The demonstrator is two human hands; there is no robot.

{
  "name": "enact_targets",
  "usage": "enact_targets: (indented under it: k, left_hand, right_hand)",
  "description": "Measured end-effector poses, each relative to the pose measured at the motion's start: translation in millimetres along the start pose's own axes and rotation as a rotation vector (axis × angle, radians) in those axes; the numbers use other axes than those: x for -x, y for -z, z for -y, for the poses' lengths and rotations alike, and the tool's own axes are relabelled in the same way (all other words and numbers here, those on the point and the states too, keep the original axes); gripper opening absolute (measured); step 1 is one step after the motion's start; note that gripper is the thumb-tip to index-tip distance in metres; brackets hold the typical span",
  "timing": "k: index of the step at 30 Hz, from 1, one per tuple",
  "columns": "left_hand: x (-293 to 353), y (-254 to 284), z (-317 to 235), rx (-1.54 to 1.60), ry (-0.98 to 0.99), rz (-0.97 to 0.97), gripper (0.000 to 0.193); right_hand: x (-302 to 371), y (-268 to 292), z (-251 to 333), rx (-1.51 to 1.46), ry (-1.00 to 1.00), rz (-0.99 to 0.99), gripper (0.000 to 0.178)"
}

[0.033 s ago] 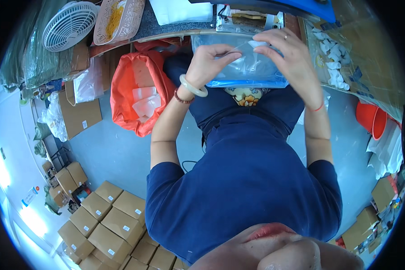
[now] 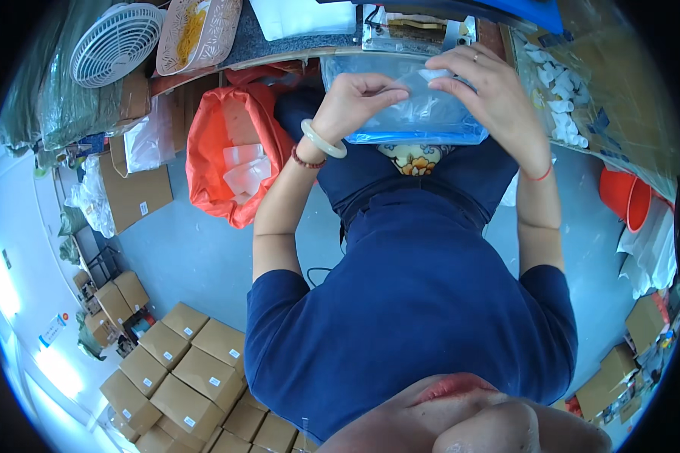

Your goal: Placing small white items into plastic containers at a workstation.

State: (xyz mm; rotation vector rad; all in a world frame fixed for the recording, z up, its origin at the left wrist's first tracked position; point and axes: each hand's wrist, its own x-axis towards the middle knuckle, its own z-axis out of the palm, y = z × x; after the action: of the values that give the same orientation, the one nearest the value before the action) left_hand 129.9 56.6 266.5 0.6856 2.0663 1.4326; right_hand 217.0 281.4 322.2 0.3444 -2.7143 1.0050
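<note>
My left hand (image 2: pixel 363 100) is closed in a pinch on the edge of a small piece of clear plastic film (image 2: pixel 413 81), possibly a little bag. My right hand (image 2: pixel 485 89) pinches a small white piece (image 2: pixel 431 75) between thumb and fingers, right beside the film. How far the white piece overlaps the film is hard to make out. Under both hands, over my lap, lies a translucent container or liner with a blue front edge (image 2: pixel 423 139); its contents are blurred.
A red bag (image 2: pixel 204 162) with clear packets stands at left. On the bench sit a pink basket (image 2: pixel 217 34), a white fan (image 2: pixel 119 45) and a metal device (image 2: pixel 415 34). White pieces (image 2: pixel 563 106) lie at right, near a red bucket (image 2: pixel 625 198). Cartons (image 2: pixel 196 377) are stacked behind.
The clear film has turned, so more of its face shows between my hands. My right forearm has shifted slightly to the right.
</note>
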Motion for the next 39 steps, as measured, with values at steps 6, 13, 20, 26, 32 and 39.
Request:
enact_targets:
  k: [6, 13, 20, 26, 32, 39]
  left_hand:
    - [-31.7, -16.3, 37.0, 0.726, 0.333, 0.385, 0.023]
    - [-85.8, -19.4, 41.7, 0.968, 0.373, 0.181, 0.026]
    - [-88.7, 25.9, 68.3, 0.271, 0.032, -0.299, 0.034]
    - [-59.5, 49.9, 124.5, -1.076, -0.552, -0.461, 0.043]
    - [-48.5, 56.7, 118.8, -0.973, -0.554, -0.591, 0.020]
    - [-19.7, 42.8, 59.0, -0.456, -0.317, -0.543, 0.014]
  right_hand:
    - [1.4, -18.3, -46.0, -0.204, -0.330, -0.090, 0.031]
    - [47.6, 6.3, -100.5, 0.806, -0.600, -0.327, 0.024]
    - [61.6, -13.1, -126.9, 0.743, -0.545, -0.370, 0.022]
    - [85.8, -14.6, -141.6, 0.870, -0.478, -0.419, 0.026]
    - [82.2, -9.6, -126.7, 0.703, -0.539, -0.319, 0.025]
    - [72.7, -0.6, -61.8, 0.256, -0.553, -0.535, 0.024]
